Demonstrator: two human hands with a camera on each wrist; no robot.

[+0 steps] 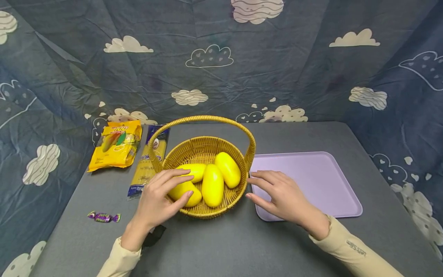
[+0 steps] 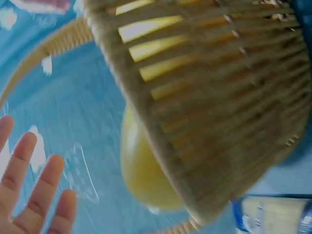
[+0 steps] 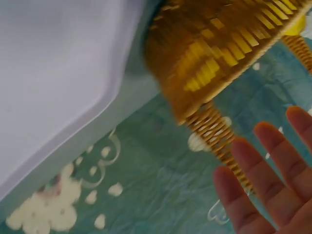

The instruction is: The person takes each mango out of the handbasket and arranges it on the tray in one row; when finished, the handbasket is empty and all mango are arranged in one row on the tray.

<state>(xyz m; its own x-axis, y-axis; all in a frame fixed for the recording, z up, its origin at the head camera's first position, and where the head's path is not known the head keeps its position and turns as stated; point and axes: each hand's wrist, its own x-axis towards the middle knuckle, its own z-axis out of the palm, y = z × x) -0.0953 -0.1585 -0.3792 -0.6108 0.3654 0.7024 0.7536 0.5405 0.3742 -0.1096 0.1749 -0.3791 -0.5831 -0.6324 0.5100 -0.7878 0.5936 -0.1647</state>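
A woven yellow basket (image 1: 204,150) with a hoop handle stands mid-table and holds several yellow oval fruits (image 1: 212,185). My left hand (image 1: 184,184) reaches over the basket's near-left rim. Its fingers are spread around the front-left fruit (image 1: 194,198), thumb tip against it, without a clear grip. In the left wrist view the fingers (image 2: 34,190) are straight beside the basket wall (image 2: 219,97). My right hand (image 1: 250,187) hovers open at the basket's right rim, over the left edge of a lilac tray (image 1: 311,181). The right wrist view shows its straight fingers (image 3: 268,190), the basket (image 3: 219,53) and the tray (image 3: 58,63).
A yellow snack bag (image 1: 115,145) and a long blue-and-yellow packet (image 1: 150,161) lie left of the basket. A purple wrapped candy (image 1: 103,217) sits near the front left. Cloud-print cloth (image 1: 221,57) walls in the grey table (image 1: 221,246) on three sides.
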